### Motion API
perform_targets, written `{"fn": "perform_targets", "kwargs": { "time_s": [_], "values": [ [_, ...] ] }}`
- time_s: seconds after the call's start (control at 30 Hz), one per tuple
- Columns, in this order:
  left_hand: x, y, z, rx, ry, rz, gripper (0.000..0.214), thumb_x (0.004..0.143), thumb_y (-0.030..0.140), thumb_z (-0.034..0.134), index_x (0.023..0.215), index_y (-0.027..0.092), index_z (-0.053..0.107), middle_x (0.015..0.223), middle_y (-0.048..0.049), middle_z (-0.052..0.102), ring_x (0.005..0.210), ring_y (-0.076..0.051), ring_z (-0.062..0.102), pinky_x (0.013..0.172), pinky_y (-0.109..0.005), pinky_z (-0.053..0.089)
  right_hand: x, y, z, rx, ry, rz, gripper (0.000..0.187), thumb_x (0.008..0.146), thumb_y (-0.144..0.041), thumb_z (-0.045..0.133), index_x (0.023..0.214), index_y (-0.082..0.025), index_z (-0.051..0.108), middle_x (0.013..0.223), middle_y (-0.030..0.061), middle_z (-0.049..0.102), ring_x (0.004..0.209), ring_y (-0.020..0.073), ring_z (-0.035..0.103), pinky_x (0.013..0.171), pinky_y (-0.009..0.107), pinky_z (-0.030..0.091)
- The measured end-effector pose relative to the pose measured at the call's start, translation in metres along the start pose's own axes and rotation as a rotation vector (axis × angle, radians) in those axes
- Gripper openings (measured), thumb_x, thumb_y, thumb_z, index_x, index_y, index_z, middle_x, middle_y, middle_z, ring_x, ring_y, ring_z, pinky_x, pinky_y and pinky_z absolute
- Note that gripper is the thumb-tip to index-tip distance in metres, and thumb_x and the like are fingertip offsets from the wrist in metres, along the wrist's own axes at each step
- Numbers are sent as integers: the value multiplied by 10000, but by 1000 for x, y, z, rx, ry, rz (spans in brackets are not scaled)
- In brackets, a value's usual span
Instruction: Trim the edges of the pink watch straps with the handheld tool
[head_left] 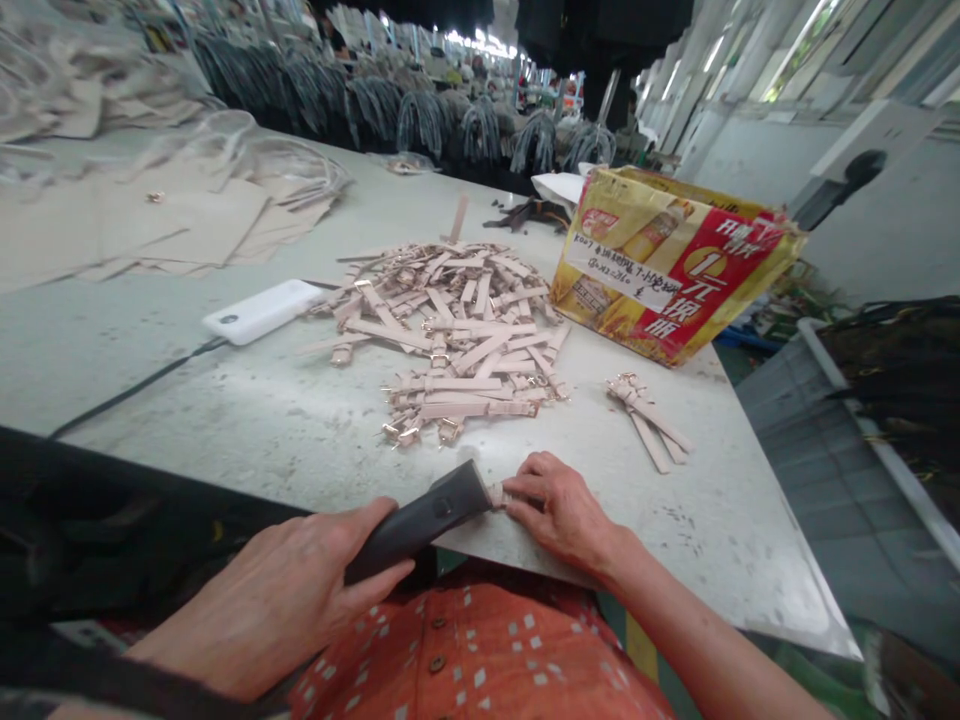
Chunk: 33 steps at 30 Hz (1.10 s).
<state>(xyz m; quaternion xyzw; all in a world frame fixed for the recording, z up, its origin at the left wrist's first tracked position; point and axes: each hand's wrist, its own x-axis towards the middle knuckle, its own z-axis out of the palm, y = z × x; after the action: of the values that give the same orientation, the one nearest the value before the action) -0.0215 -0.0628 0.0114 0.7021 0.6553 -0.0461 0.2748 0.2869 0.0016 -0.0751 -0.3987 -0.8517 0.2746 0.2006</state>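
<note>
My left hand (289,590) is closed round a dark grey hand-held tool (424,520) near the table's front edge. The tool's tip meets a small pale strap piece (499,493) that my right hand (562,505) pinches against the table. Just beyond lies a big pile of pale pink straps with gold buckles (457,335). A few finished-looking straps (649,415) lie apart to the right of the pile.
A yellow and red cardboard box (671,265) stands at the back right. A white power bank (262,310) with a black cable lies left of the pile. Flat paper sheets and clear plastic bags (195,215) cover the far left. The table edge (787,560) drops off at right.
</note>
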Motion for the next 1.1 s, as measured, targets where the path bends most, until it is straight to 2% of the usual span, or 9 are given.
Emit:
{"fn": "perform_targets", "kwargs": {
  "time_s": [0.1, 0.3, 0.5, 0.67, 0.87, 1.0, 1.1],
  "values": [
    [5, 9, -7, 112, -140, -6, 461, 958, 603, 446, 1094, 313, 778, 1065, -99, 921, 1019, -362, 885, 867, -423, 598, -2, 3, 0, 9, -13, -2, 155, 991, -112, 817, 1054, -221, 907, 1003, 74, 784, 979, 240, 724, 854, 338, 540],
    [15, 14, -22, 116, -106, 51, 435, 936, 603, 504, 1065, 303, 792, 1013, -105, 922, 961, -368, 875, 813, -416, 581, -5, 15, 12, 43, 119, 0, 172, 961, -204, 910, 1115, -274, 936, 1033, 84, 851, 980, 266, 757, 919, 404, 565],
    [23, 19, -23, 157, -124, 46, 494, 958, 595, 478, 1183, 290, 794, 1080, -117, 922, 1022, -367, 873, 847, -418, 569, -6, 20, 12, -8, 169, -43, 130, 991, -198, 894, 1096, -262, 935, 1005, 95, 851, 978, 269, 759, 924, 421, 529],
    [21, 15, -21, 128, -155, 56, 480, 957, 606, 467, 1145, 304, 789, 1097, -116, 922, 1077, -386, 873, 877, -438, 563, -8, 19, 13, -5, 165, -92, 119, 1009, -200, 873, 1087, -273, 925, 1030, 91, 879, 983, 266, 770, 952, 441, 519],
    [20, 12, -20, 76, -154, 76, 447, 948, 609, 510, 1093, 302, 801, 1069, -110, 924, 1027, -383, 874, 845, -430, 565, -3, 13, 12, 103, 133, -35, 70, 980, -197, 899, 963, -265, 897, 975, 67, 869, 969, 262, 775, 974, 438, 525],
    [21, 10, -16, 40, -115, 93, 402, 948, 591, 553, 1054, 306, 816, 1001, -87, 922, 962, -347, 872, 802, -390, 562, 3, 9, 6, 139, 86, -14, 145, 935, -139, 905, 864, -243, 832, 936, 46, 826, 968, 255, 749, 961, 415, 503],
    [21, 9, -14, 11, -81, 88, 373, 926, 593, 597, 1019, 313, 826, 962, -77, 915, 943, -340, 871, 774, -369, 563, 5, 6, 2, 143, 46, 2, 186, 951, -120, 864, 839, -228, 763, 917, 28, 780, 946, 236, 701, 948, 392, 480]
  ]
}}
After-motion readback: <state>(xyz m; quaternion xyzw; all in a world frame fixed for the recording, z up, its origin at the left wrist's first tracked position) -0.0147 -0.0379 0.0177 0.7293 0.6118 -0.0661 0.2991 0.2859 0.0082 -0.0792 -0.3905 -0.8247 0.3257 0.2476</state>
